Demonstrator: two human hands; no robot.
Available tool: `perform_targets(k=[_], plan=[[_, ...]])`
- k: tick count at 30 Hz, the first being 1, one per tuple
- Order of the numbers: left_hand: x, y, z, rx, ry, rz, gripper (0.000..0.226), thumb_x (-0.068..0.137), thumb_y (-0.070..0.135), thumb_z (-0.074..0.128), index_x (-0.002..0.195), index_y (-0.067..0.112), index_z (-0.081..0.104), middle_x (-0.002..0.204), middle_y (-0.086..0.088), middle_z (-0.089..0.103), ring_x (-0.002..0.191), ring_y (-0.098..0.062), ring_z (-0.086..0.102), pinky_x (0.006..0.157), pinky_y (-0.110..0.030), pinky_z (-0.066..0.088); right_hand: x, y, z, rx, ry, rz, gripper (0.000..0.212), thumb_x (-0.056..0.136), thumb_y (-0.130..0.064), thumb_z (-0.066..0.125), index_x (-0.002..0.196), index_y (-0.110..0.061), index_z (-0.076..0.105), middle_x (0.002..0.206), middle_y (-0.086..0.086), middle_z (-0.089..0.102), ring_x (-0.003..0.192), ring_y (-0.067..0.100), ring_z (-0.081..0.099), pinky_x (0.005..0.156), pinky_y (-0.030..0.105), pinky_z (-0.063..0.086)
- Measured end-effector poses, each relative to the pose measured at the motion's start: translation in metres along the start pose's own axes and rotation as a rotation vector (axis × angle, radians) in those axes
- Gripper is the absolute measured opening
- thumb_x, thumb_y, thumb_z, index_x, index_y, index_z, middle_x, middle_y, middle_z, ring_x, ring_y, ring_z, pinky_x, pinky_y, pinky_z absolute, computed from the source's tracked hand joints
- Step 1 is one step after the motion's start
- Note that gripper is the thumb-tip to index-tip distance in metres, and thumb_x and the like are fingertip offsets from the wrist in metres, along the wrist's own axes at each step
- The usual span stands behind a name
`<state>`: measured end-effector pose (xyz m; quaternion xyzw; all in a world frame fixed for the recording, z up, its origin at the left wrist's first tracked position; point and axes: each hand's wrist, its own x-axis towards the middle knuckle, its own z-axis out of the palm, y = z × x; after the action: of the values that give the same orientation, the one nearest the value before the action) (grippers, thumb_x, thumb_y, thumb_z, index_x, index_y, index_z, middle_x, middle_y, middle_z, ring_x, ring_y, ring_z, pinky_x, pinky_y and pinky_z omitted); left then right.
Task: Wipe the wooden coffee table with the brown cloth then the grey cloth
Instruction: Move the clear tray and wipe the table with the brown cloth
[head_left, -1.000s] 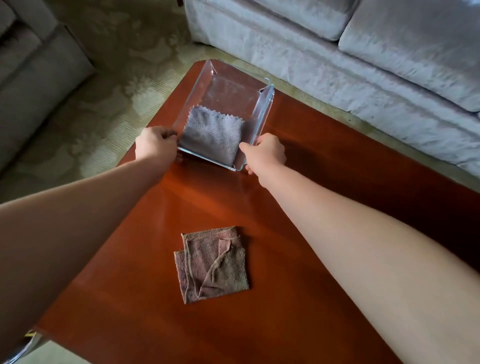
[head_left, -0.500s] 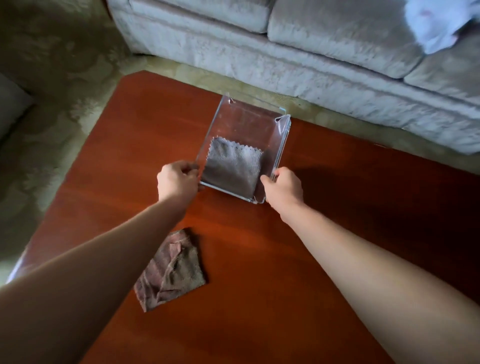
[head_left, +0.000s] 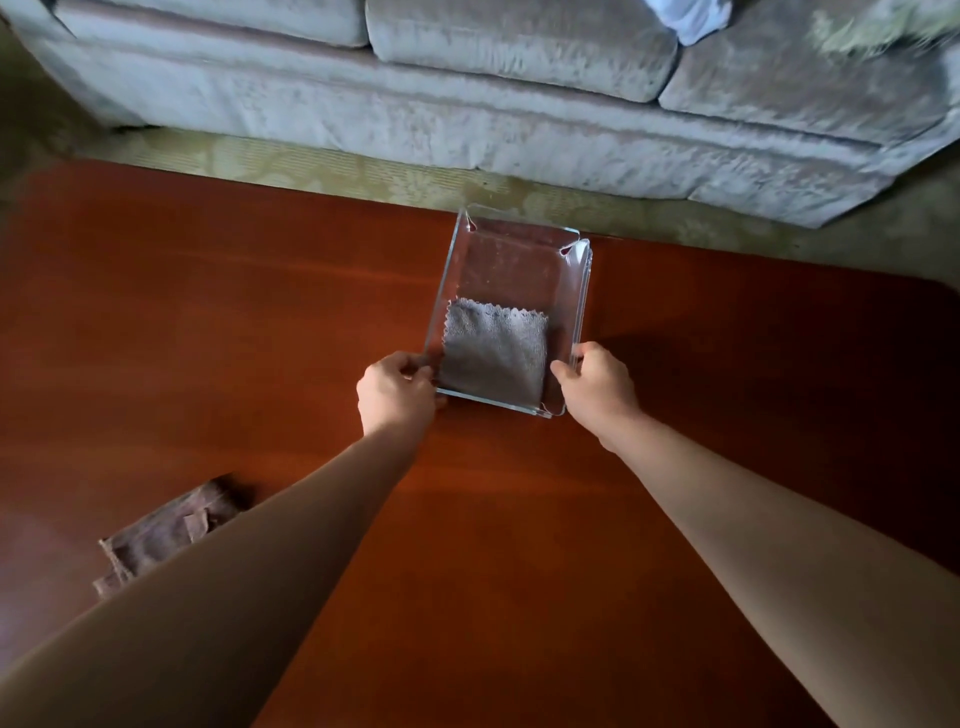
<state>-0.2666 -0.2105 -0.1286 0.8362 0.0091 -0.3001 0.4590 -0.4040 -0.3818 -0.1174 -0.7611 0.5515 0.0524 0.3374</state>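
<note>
While the clear tray (head_left: 583, 291) is gripped at its near corners by L hand (head_left: 397, 389) & R hand (head_left: 597, 387), no wiping is judged done yet. Grey cloth (head_left: 496, 353) is seen folded in the tray, brown cloth (head_left: 161, 535) untouched on the surface (head_left: 260, 338), near-left.

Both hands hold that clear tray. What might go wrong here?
The clear tray, gripped by the left hand and right hand, reaches the far edge of the table; pushed further, it could tip off. The grey cloth lies loose inside and may slide if the tray tilts. The brown cloth sits by the left forearm, which might brush it off.
</note>
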Motion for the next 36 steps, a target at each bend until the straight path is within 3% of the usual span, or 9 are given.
perform_targets(k=[5,8,10,13,18,22,26,32,36], plan=[[-0.002,0.0,0.005,-0.037,0.009,-0.007,0.032,0.096,0.003,0.063,0.077,0.027,0.069,0.078,-0.001,0.073,0.058,-0.017,0.074,0.074,-0.042,0.066,0.01,0.009,-0.003,-0.005,0.018,-0.015,0.044,0.094,-0.042,0.07,0.127,-0.013,0.065,0.112,0.011,0.074,0.103,0.035,0.071,0.09,0.051,0.059],[-0.006,0.001,-0.004,-0.031,-0.049,0.006,0.011,0.098,0.014,0.068,0.105,0.015,0.077,0.09,-0.005,0.077,0.057,-0.016,0.074,0.067,-0.04,0.066,-0.001,0.003,-0.012,-0.104,0.075,-0.044,0.067,0.092,-0.057,0.068,0.14,-0.013,0.057,0.122,0.009,0.069,0.111,0.035,0.067,0.093,0.051,0.057],[-0.008,-0.002,-0.02,0.025,-0.061,0.088,0.027,0.098,0.027,0.07,0.122,0.015,0.074,0.1,-0.002,0.077,0.067,-0.019,0.076,0.07,-0.043,0.066,-0.022,-0.005,-0.015,-0.166,0.195,-0.117,0.068,0.095,-0.058,0.064,0.146,-0.013,0.052,0.13,0.009,0.062,0.113,0.035,0.065,0.091,0.048,0.055],[-0.01,-0.011,-0.069,0.295,0.058,0.345,0.033,0.1,0.033,0.063,0.127,0.016,0.072,0.115,-0.003,0.072,0.095,-0.024,0.073,0.087,-0.041,0.059,-0.067,-0.023,0.001,-0.107,0.269,-0.477,0.04,0.101,-0.038,0.063,0.133,-0.014,0.064,0.119,0.008,0.063,0.098,0.035,0.068,0.079,0.043,0.054],[-0.03,-0.082,-0.184,0.61,0.263,0.483,0.034,0.101,0.025,0.053,0.128,0.014,0.069,0.12,-0.009,0.065,0.106,-0.035,0.06,0.093,-0.047,0.051,-0.151,-0.052,0.095,-0.156,-0.026,-0.996,0.034,0.098,-0.023,0.06,0.129,-0.011,0.067,0.12,0.008,0.061,0.108,0.031,0.061,0.094,0.043,0.051],[-0.046,-0.151,-0.25,0.779,0.377,0.332,0.044,0.101,0.035,0.044,0.139,0.019,0.061,0.144,-0.009,0.056,0.133,-0.036,0.048,0.105,-0.054,0.045,-0.202,-0.093,0.173,-0.24,-0.22,-1.168,0.038,0.098,-0.025,0.057,0.132,-0.009,0.065,0.128,0.009,0.059,0.114,0.031,0.058,0.097,0.047,0.052],[-0.028,-0.187,-0.299,0.803,0.456,0.217,0.045,0.107,0.032,0.047,0.15,0.02,0.048,0.158,-0.012,0.044,0.148,-0.035,0.036,0.119,-0.056,0.034,-0.222,-0.118,0.233,-0.437,-0.262,-1.359,0.047,0.104,-0.028,0.051,0.147,-0.01,0.056,0.149,0.012,0.056,0.139,0.03,0.05,0.12,0.043,0.039],[0.006,-0.226,-0.353,0.872,0.466,0.058,0.06,0.107,0.053,0.027,0.159,0.023,0.037,0.168,-0.01,0.032,0.155,-0.031,0.025,0.126,-0.051,0.022,-0.221,-0.113,0.263,-0.667,-0.308,-1.372,0.062,0.11,-0.041,0.033,0.166,-0.017,0.023,0.173,0.008,0.02,0.161,0.022,0.015,0.13,0.048,0.02],[0.033,-0.228,-0.384,0.649,0.507,-0.072,0.064,0.107,0.057,0.023,0.162,0.026,0.031,0.169,-0.008,0.032,0.153,-0.032,0.033,0.123,-0.05,0.029,-0.227,-0.138,0.283,-0.694,-0.321,-1.425,0.063,0.11,-0.043,0.033,0.167,-0.021,0.021,0.174,0.008,0.015,0.162,0.024,0.012,0.13,0.049,0.017]])
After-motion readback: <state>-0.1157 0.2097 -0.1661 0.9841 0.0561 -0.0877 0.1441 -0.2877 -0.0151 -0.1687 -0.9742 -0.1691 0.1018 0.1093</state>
